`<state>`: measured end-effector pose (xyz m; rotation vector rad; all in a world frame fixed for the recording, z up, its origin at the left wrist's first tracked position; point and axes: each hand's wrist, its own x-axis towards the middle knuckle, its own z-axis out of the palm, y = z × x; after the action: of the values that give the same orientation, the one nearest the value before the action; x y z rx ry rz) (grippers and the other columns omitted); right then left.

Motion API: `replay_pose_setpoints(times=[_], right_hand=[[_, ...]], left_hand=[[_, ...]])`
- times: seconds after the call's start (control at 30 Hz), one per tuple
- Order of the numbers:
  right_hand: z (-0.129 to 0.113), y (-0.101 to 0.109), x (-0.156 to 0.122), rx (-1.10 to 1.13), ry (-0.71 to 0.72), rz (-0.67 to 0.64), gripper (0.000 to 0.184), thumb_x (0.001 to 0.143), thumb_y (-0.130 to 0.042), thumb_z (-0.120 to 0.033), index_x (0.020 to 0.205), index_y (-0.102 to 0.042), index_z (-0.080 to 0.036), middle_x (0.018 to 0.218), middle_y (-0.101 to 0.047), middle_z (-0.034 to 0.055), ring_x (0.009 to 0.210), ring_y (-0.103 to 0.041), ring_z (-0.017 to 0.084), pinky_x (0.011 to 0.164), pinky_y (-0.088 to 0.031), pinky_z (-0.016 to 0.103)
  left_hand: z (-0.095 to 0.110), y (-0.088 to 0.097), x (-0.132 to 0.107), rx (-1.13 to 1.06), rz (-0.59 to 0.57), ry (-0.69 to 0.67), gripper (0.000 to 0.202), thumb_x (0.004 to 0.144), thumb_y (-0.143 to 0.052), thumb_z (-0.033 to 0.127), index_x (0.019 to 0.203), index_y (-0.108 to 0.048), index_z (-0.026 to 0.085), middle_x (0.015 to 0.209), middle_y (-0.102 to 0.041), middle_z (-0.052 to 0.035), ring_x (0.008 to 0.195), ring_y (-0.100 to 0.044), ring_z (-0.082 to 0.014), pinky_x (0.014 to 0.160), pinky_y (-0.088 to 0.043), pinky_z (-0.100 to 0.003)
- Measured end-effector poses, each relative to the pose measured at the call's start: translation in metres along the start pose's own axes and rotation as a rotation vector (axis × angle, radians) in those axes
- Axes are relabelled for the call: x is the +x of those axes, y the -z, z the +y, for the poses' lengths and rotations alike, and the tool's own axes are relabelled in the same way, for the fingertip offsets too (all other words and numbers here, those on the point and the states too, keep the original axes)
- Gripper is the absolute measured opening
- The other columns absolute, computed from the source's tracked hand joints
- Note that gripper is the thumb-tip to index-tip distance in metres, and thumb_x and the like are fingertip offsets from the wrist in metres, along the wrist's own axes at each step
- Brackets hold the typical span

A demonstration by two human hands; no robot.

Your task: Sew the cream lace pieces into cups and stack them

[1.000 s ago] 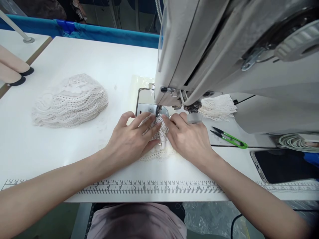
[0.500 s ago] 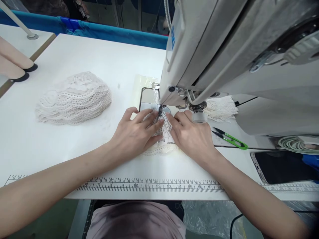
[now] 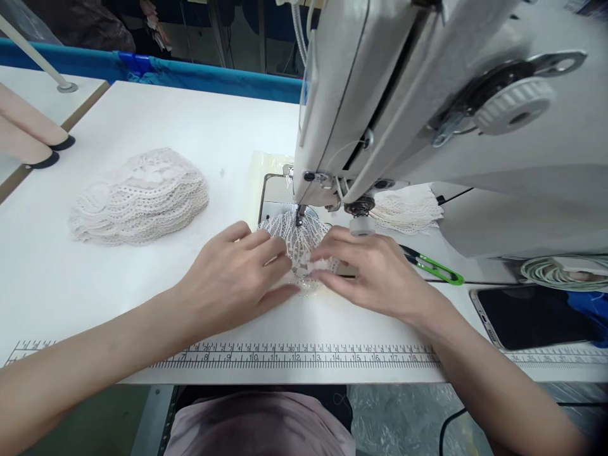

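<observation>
A piece of white openwork lace (image 3: pixel 300 244) lies fanned out beneath the presser foot (image 3: pixel 299 216) of the sewing machine (image 3: pixel 332 114). At its left edge is my left hand (image 3: pixel 237 272), fingers bent and thumb stretched out apart from them, the fingertips near or on the lace. My right hand (image 3: pixel 380 269) sits at the right edge, slightly blurred, with a gap between thumb and fingers and the fingertips over the lace. Neither hand is visibly gripping it. Part of the lace is hidden under my fingers.
A pile of similar lace (image 3: pixel 142 199) lies to the left, and more lace (image 3: pixel 406 209) lies behind the needle area. Green-handled thread snips (image 3: pixel 439 271), a phone (image 3: pixel 536 316) and a coiled cord (image 3: pixel 565 271) are at the right. A printed ruler (image 3: pixel 294 356) runs along the front edge.
Both hands have drawn back from the presser foot towards me and somewhat apart, uncovering more of the lace. The view has also shifted slightly.
</observation>
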<state>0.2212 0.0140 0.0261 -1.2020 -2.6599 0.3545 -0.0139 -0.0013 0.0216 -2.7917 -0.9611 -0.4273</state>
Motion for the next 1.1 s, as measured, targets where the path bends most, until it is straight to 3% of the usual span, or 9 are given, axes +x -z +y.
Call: replay_pose_setpoints(times=[0.13,0.23,0.43,0.57,0.67,0.77,0.83,0.93,1.1], right_hand=[[0.002,0.014,-0.002,0.231,0.0,-0.284,0.01,0.086,-0.067,-0.026,0.096,-0.067,-0.024,0.105,-0.065,-0.0013,0.076,-0.06,0.012,0.061,-0.038,0.025],[0.005,0.013,-0.002,0.3,-0.042,-0.249,0.01,0.092,-0.057,-0.021,0.086,-0.064,-0.022,0.096,-0.065,-0.0008,0.077,-0.059,0.012,0.064,-0.038,0.025],[0.002,0.01,-0.001,0.565,-0.255,-0.128,0.019,0.099,-0.046,-0.032,0.094,-0.06,-0.021,0.074,-0.065,-0.0027,0.062,-0.061,0.01,0.06,-0.041,0.024],[-0.002,0.004,0.001,0.395,-0.16,-0.078,0.015,0.089,-0.064,-0.032,0.096,-0.066,-0.019,0.078,-0.065,-0.0004,0.068,-0.059,0.013,0.06,-0.039,0.025],[-0.002,-0.005,0.001,0.251,-0.088,0.057,0.017,0.092,-0.057,-0.023,0.087,-0.072,-0.018,0.081,-0.066,0.0023,0.068,-0.058,0.013,0.059,-0.037,0.025],[-0.001,-0.012,0.002,0.166,-0.073,0.357,0.022,0.095,-0.054,-0.024,0.094,-0.075,-0.018,0.094,-0.069,0.0058,0.07,-0.059,0.013,0.057,-0.037,0.025],[0.0,-0.015,0.003,0.152,-0.076,0.473,0.024,0.096,-0.054,-0.027,0.092,-0.075,-0.017,0.084,-0.069,0.0044,0.063,-0.055,0.011,0.054,-0.035,0.025],[-0.001,-0.019,0.004,0.178,-0.117,0.486,0.03,0.097,-0.052,-0.028,0.077,-0.072,-0.017,0.065,-0.066,0.0003,0.05,-0.045,0.008,0.05,-0.033,0.024],[-0.002,-0.018,0.004,0.251,-0.156,0.445,0.026,0.094,-0.053,-0.021,0.074,-0.069,-0.016,0.07,-0.071,0.0013,0.051,-0.05,0.008,0.049,-0.032,0.023]], left_hand=[[0.005,0.009,-0.005,-0.131,-0.22,-0.028,0.013,0.088,-0.062,0.031,0.084,-0.062,0.018,0.091,-0.065,-0.0032,0.059,-0.056,-0.0134,0.056,-0.039,-0.031],[0.01,0.009,-0.006,-0.214,-0.234,0.115,0.017,0.094,-0.046,0.02,0.084,-0.06,0.018,0.083,-0.063,-0.0021,0.051,-0.051,-0.0099,0.049,-0.034,-0.027],[0.002,0.021,0.005,-0.522,-0.342,0.534,0.024,0.102,-0.033,0.037,0.098,-0.053,0.023,0.07,-0.065,0.0029,0.054,-0.058,-0.013,0.049,-0.038,-0.023],[-0.009,0.019,0.017,-0.463,-0.385,0.472,0.024,0.095,-0.046,0.042,0.105,-0.056,0.022,0.082,-0.068,-0.0011,0.064,-0.062,-0.0168,0.053,-0.04,-0.026],[-0.016,0.011,0.029,-0.442,-0.404,0.406,0.03,0.091,-0.051,0.035,0.117,-0.059,0.022,0.086,-0.068,-0.0023,0.068,-0.063,-0.0168,0.055,-0.041,-0.025],[-0.026,0.004,0.04,-0.473,-0.402,0.346,0.02,0.09,-0.05,0.029,0.086,-0.067,0.02,0.07,-0.063,-0.0002,0.057,-0.056,-0.0129,0.051,-0.038,-0.024],[-0.034,0.002,0.044,-0.5,-0.381,0.31,0.031,0.089,-0.05,0.03,0.062,-0.058,0.019,0.06,-0.055,0.0007,0.049,-0.048,-0.0102,0.046,-0.033,-0.024],[-0.043,0.001,0.045,-0.585,-0.359,0.273,0.038,0.09,-0.053,0.035,0.056,-0.056,0.018,0.062,-0.053,0.0007,0.047,-0.043,-0.0079,0.043,-0.031,-0.023],[-0.045,0.005,0.039,-0.749,-0.389,0.242,0.037,0.095,-0.051,0.038,0.067,-0.066,0.018,0.077,-0.059,-0.0014,0.058,-0.052,-0.0086,0.054,-0.043,-0.022]])
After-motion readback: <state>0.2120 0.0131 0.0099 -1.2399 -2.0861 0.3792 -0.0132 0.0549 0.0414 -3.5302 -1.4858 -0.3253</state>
